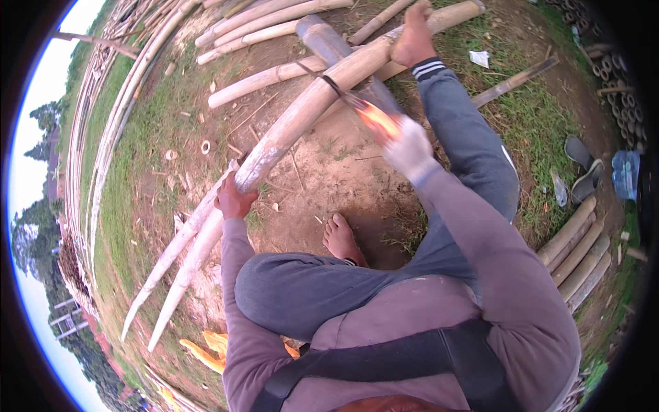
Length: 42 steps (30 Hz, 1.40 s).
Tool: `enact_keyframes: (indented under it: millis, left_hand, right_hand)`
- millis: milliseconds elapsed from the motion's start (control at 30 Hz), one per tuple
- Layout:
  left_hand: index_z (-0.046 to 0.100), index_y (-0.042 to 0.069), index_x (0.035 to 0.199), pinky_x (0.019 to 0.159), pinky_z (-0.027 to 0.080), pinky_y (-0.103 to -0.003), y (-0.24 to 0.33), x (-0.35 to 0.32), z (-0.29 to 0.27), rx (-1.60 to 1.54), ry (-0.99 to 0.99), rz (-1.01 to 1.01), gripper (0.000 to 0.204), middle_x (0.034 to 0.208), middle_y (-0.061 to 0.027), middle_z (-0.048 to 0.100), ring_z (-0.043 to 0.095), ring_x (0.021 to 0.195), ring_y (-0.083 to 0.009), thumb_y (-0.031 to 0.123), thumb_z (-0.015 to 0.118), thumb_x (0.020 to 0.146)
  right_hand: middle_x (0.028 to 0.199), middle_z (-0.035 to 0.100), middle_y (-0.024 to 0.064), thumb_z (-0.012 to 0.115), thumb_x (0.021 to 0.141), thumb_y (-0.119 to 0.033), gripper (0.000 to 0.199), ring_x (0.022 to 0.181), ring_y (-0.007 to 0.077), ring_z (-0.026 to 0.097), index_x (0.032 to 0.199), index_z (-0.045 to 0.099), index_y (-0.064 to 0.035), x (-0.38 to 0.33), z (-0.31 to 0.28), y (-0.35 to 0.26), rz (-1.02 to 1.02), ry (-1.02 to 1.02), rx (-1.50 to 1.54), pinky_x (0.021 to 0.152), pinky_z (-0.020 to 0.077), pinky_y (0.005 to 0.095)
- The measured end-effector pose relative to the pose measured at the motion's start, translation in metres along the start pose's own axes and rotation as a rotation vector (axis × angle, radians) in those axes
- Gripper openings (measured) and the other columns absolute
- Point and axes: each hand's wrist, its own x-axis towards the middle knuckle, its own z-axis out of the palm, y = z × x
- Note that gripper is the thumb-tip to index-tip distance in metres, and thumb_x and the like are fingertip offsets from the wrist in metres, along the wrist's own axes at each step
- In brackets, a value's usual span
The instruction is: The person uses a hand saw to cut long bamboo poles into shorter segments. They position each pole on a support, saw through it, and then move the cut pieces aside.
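A thick pale bamboo pole (295,127) slants from the lower left to the upper right. My bare left hand (235,200) is closed around its lower part, beside a second, thinner pole. My right hand (410,152), in a pale glove, grips an orange-handled tool (379,118). Motion blurs that tool, so its exact kind is unclear. The tool's dark end points at a dark band (332,85) lying across the thick pole. My bare foot (414,38) presses on the pole's upper part. A grey pipe-like pole (322,38) crosses underneath.
Several bamboo poles (264,84) lie at the top, and long ones (113,117) stretch along the left. Cut bamboo lengths (576,250) rest at the right, near dark shoes (585,172) and a clear blue jug (625,175). Yellow-orange material (206,351) lies at the lower left.
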Motion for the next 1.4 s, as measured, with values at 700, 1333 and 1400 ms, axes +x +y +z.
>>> enact_keyframes:
  millis: [700, 1333, 1400]
  left_hand:
    - [0.055, 0.024, 0.152, 0.112, 0.041, -0.066, -0.001, -0.014, 0.032, 0.029, -0.127, -0.023, 0.098, 0.149, -0.0091, 0.064, 0.059, 0.138, -0.0365, 0.043, 0.095, 0.065]
    - [0.055, 0.010, 0.154, 0.117, 0.045, -0.044, 0.003, -0.130, 0.055, -0.798, -0.051, -0.166, 0.071, 0.148, -0.0157, 0.065, 0.059, 0.138, -0.0311, 0.052, 0.072, 0.100]
    - [0.055, 0.009, 0.154, 0.117, 0.045, -0.044, 0.020, -0.161, 0.028, -1.039, -0.092, -0.208, 0.070, 0.147, -0.0156, 0.065, 0.060, 0.137, -0.0307, 0.053, 0.070, 0.101]
  right_hand:
    - [0.071, 0.067, 0.0179, 0.082, 0.095, -0.029, 0.032, 0.062, 0.0335, 0.066, 0.093, 0.071, 0.0008, -0.088, -0.009, 0.012, 0.109, 0.027, 0.285, 0.060, 0.0512, 0.0412]
    - [0.105, 0.075, 0.0172, 0.078, 0.092, -0.044, 0.044, 0.100, 0.0351, 0.075, 0.111, 0.077, -0.0047, -0.173, -0.004, 0.014, -0.512, -0.886, -0.625, 0.085, 0.0586, 0.0482]
    - [0.114, 0.074, 0.0191, 0.077, 0.093, -0.045, 0.048, 0.108, 0.0354, 0.074, 0.117, 0.076, -0.0035, -0.169, -0.021, 0.005, -0.382, -0.867, -0.591, 0.091, 0.0586, 0.0481]
